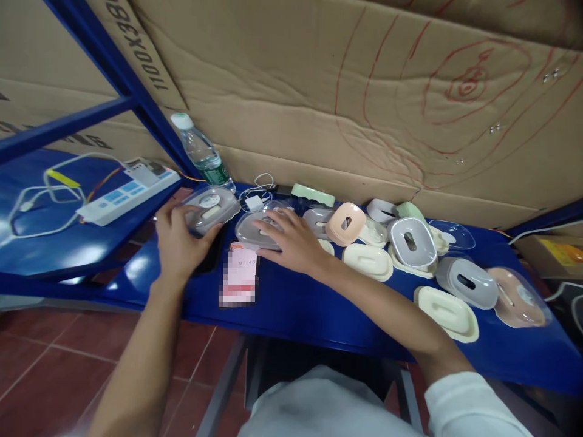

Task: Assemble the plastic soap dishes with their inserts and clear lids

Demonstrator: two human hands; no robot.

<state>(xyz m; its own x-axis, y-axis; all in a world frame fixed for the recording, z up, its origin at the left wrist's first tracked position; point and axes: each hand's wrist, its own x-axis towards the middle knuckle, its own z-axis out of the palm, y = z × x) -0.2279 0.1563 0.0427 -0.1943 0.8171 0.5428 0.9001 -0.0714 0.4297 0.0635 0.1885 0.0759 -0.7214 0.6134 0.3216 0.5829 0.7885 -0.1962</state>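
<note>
My left hand (180,241) grips a grey oval box with a clear lid (210,208) at the left of the blue shelf (296,303), fingers wrapped round its near edge. My right hand (291,240) lies with fingers spread on a clear oval lid over a grey tray (255,233) beside it. A phone (240,273) with a lit screen lies just in front of the two hands.
Several oval soap-box parts lie to the right: pink (346,223), cream (368,261), cream (449,312), grey (467,282). A water bottle (203,152) leans against the cardboard wall (364,91). A power strip (130,193) with cables sits at left. A white charger (254,201) lies behind.
</note>
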